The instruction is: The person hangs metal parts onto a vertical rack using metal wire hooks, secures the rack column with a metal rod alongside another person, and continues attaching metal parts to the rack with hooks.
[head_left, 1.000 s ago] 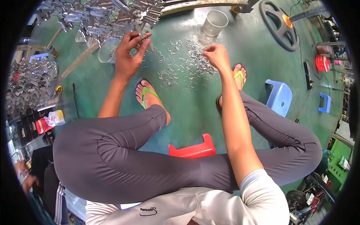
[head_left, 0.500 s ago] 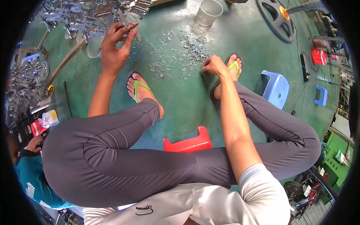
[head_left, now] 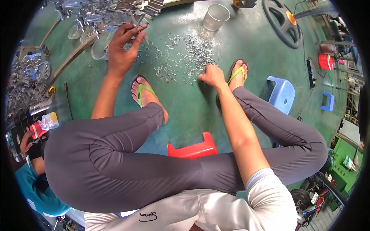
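Observation:
My left hand is raised at the upper left, thumb and fingers pinched on a metal part below a cluster of hanging metal pieces. Over the floor by the right foot, my right hand has its fingers pressed together; anything between them is too small to tell. Just above and left of it lies a loose pile of small curved metal hooks. Beyond the pile stands a clear plastic cup.
A red stool is beneath me, a blue stool at the right. Plastic containers stand at the upper left. A black handwheel is at the upper right. A co-worker's teal sleeve shows at the lower left.
My right hand has moved down from beside the cup to below the pile, then slightly left. My left hand stays pinched near the hanging pieces. A co-worker's arm has come further into view.

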Demonstrator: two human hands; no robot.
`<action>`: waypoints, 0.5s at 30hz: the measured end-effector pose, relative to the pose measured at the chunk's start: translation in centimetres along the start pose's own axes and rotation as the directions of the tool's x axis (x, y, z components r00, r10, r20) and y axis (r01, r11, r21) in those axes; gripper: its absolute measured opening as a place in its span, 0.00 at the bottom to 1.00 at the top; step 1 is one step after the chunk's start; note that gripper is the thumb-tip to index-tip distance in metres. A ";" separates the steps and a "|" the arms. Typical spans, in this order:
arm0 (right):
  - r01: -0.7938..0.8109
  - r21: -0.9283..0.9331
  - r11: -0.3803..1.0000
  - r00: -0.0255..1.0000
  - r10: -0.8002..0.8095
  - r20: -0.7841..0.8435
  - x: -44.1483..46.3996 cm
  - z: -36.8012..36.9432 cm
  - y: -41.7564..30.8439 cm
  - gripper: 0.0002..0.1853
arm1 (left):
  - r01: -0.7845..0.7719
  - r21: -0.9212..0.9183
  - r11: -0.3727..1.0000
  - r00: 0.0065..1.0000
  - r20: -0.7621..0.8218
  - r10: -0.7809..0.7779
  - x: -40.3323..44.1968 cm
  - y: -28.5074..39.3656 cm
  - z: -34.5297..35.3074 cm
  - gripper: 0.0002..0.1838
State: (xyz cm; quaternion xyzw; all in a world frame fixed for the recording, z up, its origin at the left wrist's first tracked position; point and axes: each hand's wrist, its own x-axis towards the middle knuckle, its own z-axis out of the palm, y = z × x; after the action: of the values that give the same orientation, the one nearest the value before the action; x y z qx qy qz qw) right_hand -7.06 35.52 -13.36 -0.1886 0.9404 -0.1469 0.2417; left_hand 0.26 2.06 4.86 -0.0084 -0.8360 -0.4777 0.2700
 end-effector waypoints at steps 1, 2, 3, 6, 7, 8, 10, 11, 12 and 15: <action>-0.106 0.296 0.949 0.992 0.120 -0.027 -0.2 -0.2 -0.2 0.15 | -0.011 -0.007 1.000 1.000 -0.010 0.011 0.0 0.0 0.0 0.11; -0.147 0.531 0.834 0.988 0.143 0.049 0.3 -0.2 0.3 0.14 | -0.008 0.025 1.000 1.000 -0.008 0.008 -0.1 0.1 -0.2 0.11; -0.197 0.725 0.659 0.980 0.149 0.131 1.1 -0.1 1.4 0.13 | -0.004 0.056 0.998 1.000 -0.005 0.004 -0.2 0.3 -0.3 0.10; -0.272 0.948 0.164 0.959 -0.032 0.280 1.4 -1.6 3.0 0.09 | -0.009 0.073 0.997 1.000 -0.007 0.009 -0.2 0.1 -0.4 0.10; -0.262 0.957 0.122 0.960 -0.066 0.271 1.2 -2.3 2.9 0.08 | -0.014 0.067 0.998 1.000 -0.010 0.015 -0.1 -0.1 -0.3 0.10; -0.254 0.964 0.078 0.960 -0.099 0.261 1.1 -2.9 2.7 0.08 | -0.023 0.068 0.997 1.000 -0.008 0.024 -0.1 -0.2 -0.2 0.10; -0.266 0.962 0.069 0.954 -0.121 0.273 1.2 -4.1 2.3 0.10 | -0.039 0.074 0.996 0.999 -0.005 0.040 0.0 -0.4 -0.3 0.10; -0.255 0.964 0.068 0.957 -0.126 0.262 1.2 -4.5 2.0 0.11 | -0.019 0.053 0.998 1.000 -0.001 0.019 0.0 -0.2 -0.3 0.11; -0.245 0.967 0.067 0.959 -0.133 0.252 1.2 -5.2 1.4 0.13 | 0.001 0.033 0.999 1.000 0.003 -0.001 0.0 0.1 -0.2 0.12; -0.201 0.975 0.095 0.959 -0.182 0.216 1.4 -7.6 -0.5 0.19 | 0.029 0.028 0.999 0.999 0.016 -0.029 -0.1 0.2 -0.4 0.13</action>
State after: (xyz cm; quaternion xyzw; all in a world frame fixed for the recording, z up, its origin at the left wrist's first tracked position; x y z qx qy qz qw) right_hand -11.95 35.92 -7.37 0.0110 0.5507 -0.7110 0.4372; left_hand 0.59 1.87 5.17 0.0036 -0.8449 -0.4697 0.2561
